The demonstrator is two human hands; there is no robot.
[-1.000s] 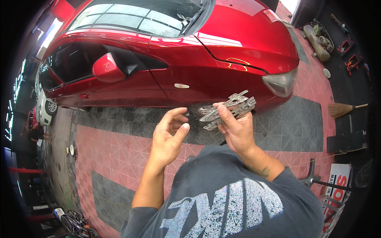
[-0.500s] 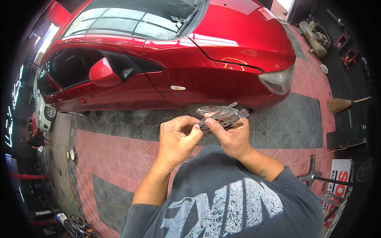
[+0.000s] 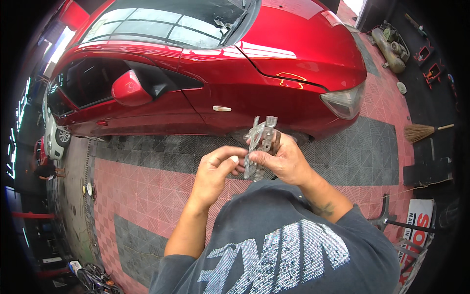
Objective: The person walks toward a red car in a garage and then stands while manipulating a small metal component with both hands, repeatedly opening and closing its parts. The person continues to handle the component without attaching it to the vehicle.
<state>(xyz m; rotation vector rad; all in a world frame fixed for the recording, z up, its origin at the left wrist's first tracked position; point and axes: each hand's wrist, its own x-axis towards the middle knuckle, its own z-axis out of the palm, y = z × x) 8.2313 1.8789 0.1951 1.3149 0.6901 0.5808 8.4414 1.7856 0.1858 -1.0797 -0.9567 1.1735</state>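
Note:
My right hand [image 3: 285,159] grips a bundle of flat, silvery, partly see-through pieces [image 3: 259,139], its thumb pressed across them. Some have cut-out shapes like letters; their exact kind is hard to make out. The bundle stands nearly upright in front of my chest. My left hand [image 3: 215,174] is beside its lower left edge with bent fingers, the fingertips touching the pieces and partly hidden by them. Just beyond both hands is a red car [image 3: 205,105], side-on, its front wheel [image 3: 239,135] partly hidden behind the right hand and the bundle.
Red and dark grey floor tiles [image 3: 147,188] lie underfoot. On the right are a broom [image 3: 421,132], a compressor-like tank [image 3: 388,51] and a metal stand [image 3: 387,218]. At the far left, a person [image 3: 48,171] is near a white car [image 3: 54,132]; a bicycle-like thing [image 3: 95,279] sits lower left.
The bundle has turned from lying slanted to the right to nearly upright. My right hand has moved slightly left and turned with it; the left hand has dropped slightly, staying beside the pieces.

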